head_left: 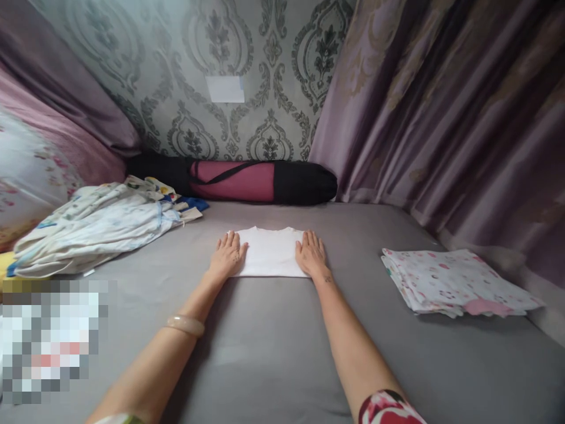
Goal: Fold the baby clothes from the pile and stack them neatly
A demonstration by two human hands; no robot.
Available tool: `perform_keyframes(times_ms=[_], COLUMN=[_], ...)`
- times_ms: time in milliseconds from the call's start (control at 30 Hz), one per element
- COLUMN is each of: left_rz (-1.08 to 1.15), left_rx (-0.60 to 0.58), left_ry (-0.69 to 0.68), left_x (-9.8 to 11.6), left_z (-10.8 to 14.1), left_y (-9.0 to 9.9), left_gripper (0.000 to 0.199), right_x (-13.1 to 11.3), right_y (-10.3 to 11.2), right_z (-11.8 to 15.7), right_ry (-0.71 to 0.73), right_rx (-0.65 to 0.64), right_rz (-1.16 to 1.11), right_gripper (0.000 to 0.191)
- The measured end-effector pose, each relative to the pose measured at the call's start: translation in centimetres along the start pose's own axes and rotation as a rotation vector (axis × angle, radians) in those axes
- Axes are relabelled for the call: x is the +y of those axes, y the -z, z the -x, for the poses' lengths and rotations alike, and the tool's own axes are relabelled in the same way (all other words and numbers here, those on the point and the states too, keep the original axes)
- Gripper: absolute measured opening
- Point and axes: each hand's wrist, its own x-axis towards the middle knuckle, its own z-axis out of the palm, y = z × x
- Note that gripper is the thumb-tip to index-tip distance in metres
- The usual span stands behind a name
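Observation:
A white garment [271,253], folded into a rectangle with a neckline at its far edge, lies flat on the grey sheet [273,341]. My left hand [228,254] rests palm down on its left end, fingers stretched forward and thumb pointing inward. On the right end lies my right hand [311,253], also flat, with its fingers extended. Both hands press on the cloth without gripping it. The garment's outer ends are partly covered by the hands. A pale bangle [184,325] circles my left forearm.
A heap of patterned clothes [101,224] lies to the left. Folded printed cloths [454,280] are stacked at the right. A black and maroon long bag [238,179] lies along the patterned wall [220,41]. Purple curtains [424,100] hang at the right. The lower left is pixelated.

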Motion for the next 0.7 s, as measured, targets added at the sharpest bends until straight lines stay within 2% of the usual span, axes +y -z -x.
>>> perform_keyframes(times_ms=[167,333,433,533,700], left_rz=[0.038,-0.004,-0.035,-0.042,-0.035], left_rx=[-0.017,-0.007,0.035,0.027,-0.02], left_ry=[0.016,0.005,-0.087,-0.213,-0.246], left_x=[-0.2,0.1,1.1,2.0,1.6], left_z=[-0.3,0.2,1.3,2.5,3.1], left_y=[-0.2,0.6,1.0,0.8,0.2], left_gripper=[0.066,0.066,0.068,0.072,0.08], right_x=[0.3,0.5,0.6,0.7,1.5], right_y=[-0.5,0.9,1.9,1.8,0.7], right_z=[-0.2,-0.5,0.2,1.4,2.2], right_ry=[0.011,0.004,0.085,0.22,0.257], right_rx=[-0.015,-0.085,-0.049,-0.049,-0.115], right_rz=[-0.009,-0.032,-0.007,0.014,0.017], right_gripper=[0.06,0.061,0.062,0.064,0.066])
